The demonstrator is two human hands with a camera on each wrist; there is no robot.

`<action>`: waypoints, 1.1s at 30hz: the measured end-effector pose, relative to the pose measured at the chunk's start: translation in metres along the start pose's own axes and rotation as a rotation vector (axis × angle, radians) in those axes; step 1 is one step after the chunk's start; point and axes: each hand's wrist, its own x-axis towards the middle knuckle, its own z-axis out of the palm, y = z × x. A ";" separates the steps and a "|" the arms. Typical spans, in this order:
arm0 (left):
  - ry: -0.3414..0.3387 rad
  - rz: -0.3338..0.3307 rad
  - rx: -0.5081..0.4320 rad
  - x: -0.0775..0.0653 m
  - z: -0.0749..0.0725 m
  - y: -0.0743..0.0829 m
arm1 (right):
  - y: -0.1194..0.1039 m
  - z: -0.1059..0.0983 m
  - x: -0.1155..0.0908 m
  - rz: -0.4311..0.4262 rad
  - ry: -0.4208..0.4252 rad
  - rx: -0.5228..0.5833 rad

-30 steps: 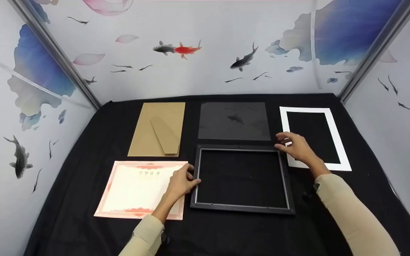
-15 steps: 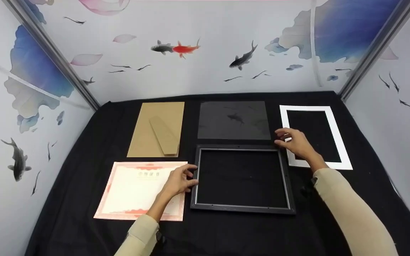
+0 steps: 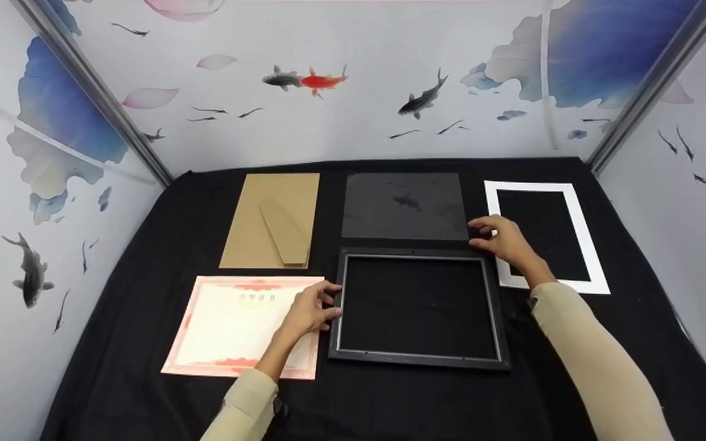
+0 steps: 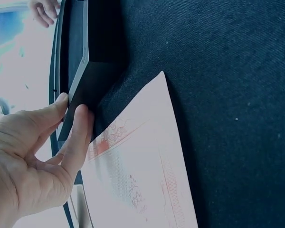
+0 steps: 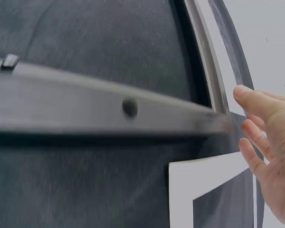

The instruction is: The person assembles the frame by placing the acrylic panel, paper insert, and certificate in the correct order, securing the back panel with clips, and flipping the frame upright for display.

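A black rectangular picture frame (image 3: 419, 361) with a thin silver inner edge lies on the black cloth. My left hand (image 3: 307, 313) is at its left side, with spread fingertips at the outer edge, touching it in the left wrist view. Beneath that hand lies a certificate (image 3: 230, 327) with a red ornamental border. My right hand (image 3: 503, 237) hovers near the frame's top right corner, thumb and fingers apart and holding nothing. A white mat (image 3: 580, 236) with a rectangular opening lies partly under the right hand. A dark, glossy clear sheet (image 3: 371, 205) lies behind the frame.
A brown backing board (image 3: 242, 214) with a fold-out stand (image 3: 288, 242) on it lies at the back left. Painted panels (image 3: 353, 131) with metal corner posts (image 3: 659, 86) enclose the black-covered table (image 3: 426, 404) at the back and sides.
My right hand has moved slightly up and left, toward the clear sheet's corner. My left hand has drawn back a little to the frame's outer edge. The frame has not visibly moved.
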 end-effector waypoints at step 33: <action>-0.022 0.044 0.029 0.002 -0.001 -0.001 | 0.010 0.019 0.032 0.016 -0.173 -0.107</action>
